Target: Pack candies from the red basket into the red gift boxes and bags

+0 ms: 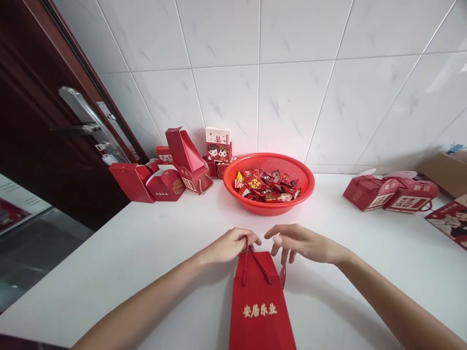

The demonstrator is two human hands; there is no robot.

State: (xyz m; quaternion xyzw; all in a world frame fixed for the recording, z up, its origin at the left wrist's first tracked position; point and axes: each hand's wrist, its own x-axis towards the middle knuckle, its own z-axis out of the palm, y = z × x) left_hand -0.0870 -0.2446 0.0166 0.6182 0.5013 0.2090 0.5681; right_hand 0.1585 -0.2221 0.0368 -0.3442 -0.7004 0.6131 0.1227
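The bag (260, 311) is on the near part of the tabletop (175, 233), right in front of the person, with its cord (260, 265) attached and its body folded into shape. The left hand (233, 243) has its grip closed on the cord at the top of the bag. The right hand (299, 243) has a released grip, fingers loosely spread just beside the bag's top; whether a fingertip meets the flap (283, 277) I cannot tell. That flap sticks out on the right, so the closing looks unfinished. Beyond, the left boxes (193, 180) and the right boxes (404, 199) mostly appear folded up, a few with tall or raised tops. The basket (270, 210) between them holds plenty of candies (268, 187), so that supply is not used up.

The bag's inside is hidden, so its contents cannot be judged, and its lower end is cut off by the bottom edge. Some left boxes overlap, hiding their backs. A printed box (450, 218) and a carton (447, 170) run off the right edge.
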